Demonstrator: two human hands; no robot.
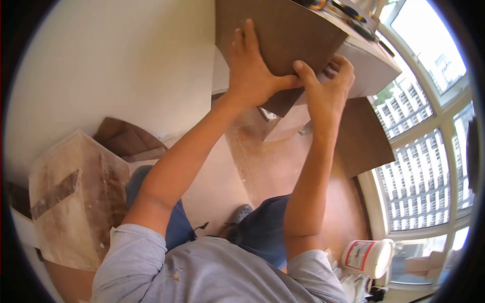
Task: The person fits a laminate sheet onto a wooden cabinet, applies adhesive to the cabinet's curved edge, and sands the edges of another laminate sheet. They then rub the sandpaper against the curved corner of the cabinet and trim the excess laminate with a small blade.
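Observation:
A dark brown sheet (288, 38), thin and smooth like laminate or veneer, stands in front of me at the top of the head view. My left hand (252, 76) lies spread against its face, thumb stretched toward the right. At the lower right edge of the sheet, my right hand (328, 81) pinches it between thumb and curled fingers; some fingertips are hidden behind. The two thumbs nearly meet. Just right of the sheet is a pale box-like surface (371, 65). On top of it lie several hand tools (353, 17) with black and orange handles.
Another brown sheet (361, 136) hangs or leans below, beside the windows (414, 177). To my left stand a dusty wooden box (76, 197) and brown offcuts (129, 141) against the wall (126, 60). A white bucket (366, 257) is at lower right.

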